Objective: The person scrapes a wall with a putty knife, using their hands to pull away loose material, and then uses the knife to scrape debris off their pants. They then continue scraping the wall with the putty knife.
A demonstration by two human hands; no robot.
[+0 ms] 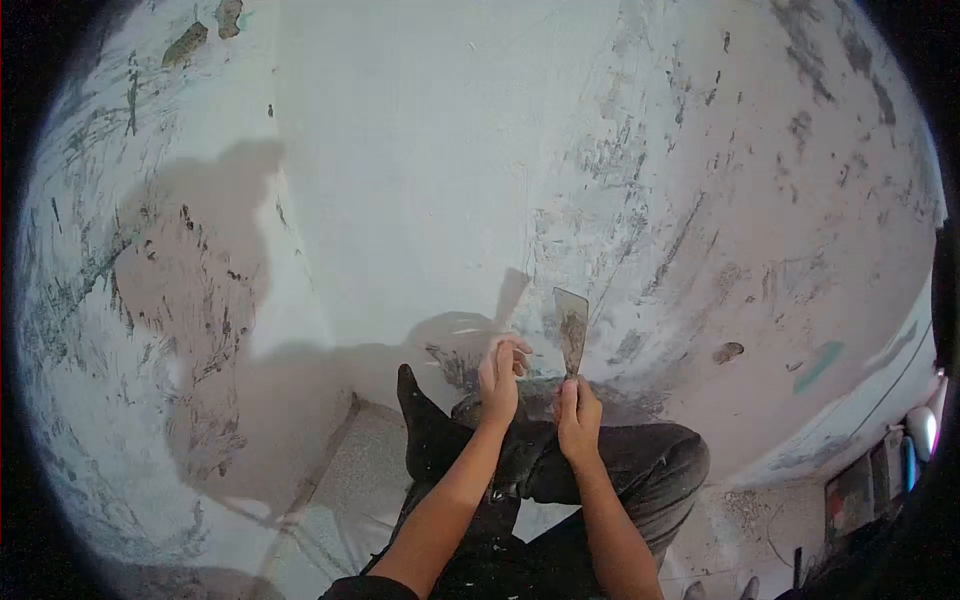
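A putty knife with a broad, smeared blade points upward, its handle in my right hand. My left hand is raised just to the left of it, palm turned toward the knife. The left fingers are loosely bent and slightly apart, and I see nothing held in them. Both hands are above my dark trousers, close in front of the wall. The blade stands before a scuffed, grey-streaked part of that wall and casts a shadow to its left.
Walls meet in a corner to the left, with dark scrapes and chipped patches. A speckled floor shows beside my legs. At the far right are a dark box-like object and a bright white object.
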